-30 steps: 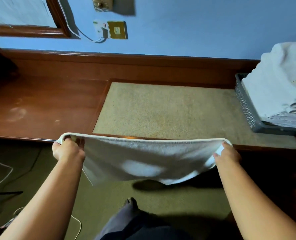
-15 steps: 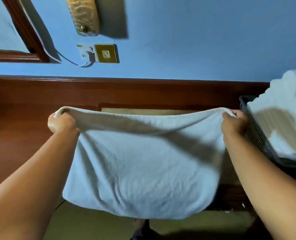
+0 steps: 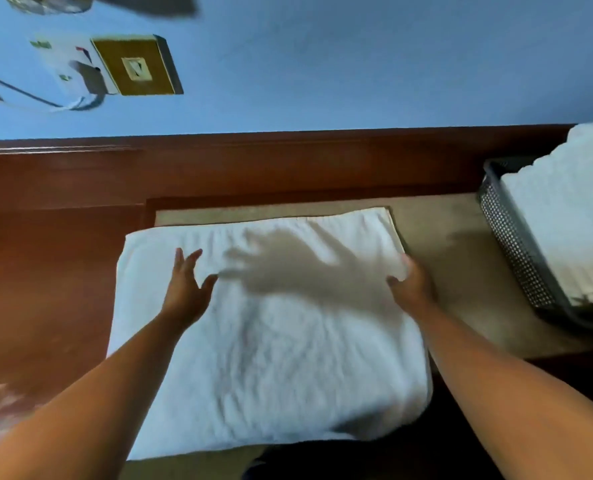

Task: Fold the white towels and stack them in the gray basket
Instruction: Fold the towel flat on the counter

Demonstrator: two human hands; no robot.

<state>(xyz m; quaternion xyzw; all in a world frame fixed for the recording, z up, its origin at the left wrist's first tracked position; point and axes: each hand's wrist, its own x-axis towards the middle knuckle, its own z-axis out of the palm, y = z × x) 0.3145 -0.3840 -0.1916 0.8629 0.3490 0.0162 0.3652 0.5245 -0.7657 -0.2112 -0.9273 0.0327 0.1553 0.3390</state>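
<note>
- A white terry towel [image 3: 271, 341] lies spread on the reddish-brown wooden desk [image 3: 45, 271], creased across its middle.
- The towel's far part covers the left side of a beige textured inset panel [image 3: 461, 271] in the desk top. Its left part lies on bare wood, and its near part reaches past the desk's front edge toward the camera.
- The left hand [image 3: 184, 289] is over the towel's far left area. Its fingers [image 3: 184, 261] are straight and spread with the thumb out to the side, gripping nothing. I cannot tell whether the palm touches the cloth.
- The right hand [image 3: 413, 285] is at the towel's right edge, with the thumb on top of the cloth.
- The right hand's fingers are blurred by motion, so I cannot tell whether they curl around the edge or lie flat.
- A dark shadow of a spread hand falls on the towel between the two hands.
- A gray perforated plastic basket [image 3: 510, 244] stands on the beige panel at the right, apart from the spread towel.
- A pile of white towels [image 3: 565, 220] fills the basket and rises above its rim.
- A blue painted wall [image 3: 357, 64] stands behind the desk's raised wooden back.
- High on the left of the wall is a square brass switch plate [image 3: 137, 65]. Just beside it is a white socket [image 3: 70, 71] with a plug and cable.
</note>
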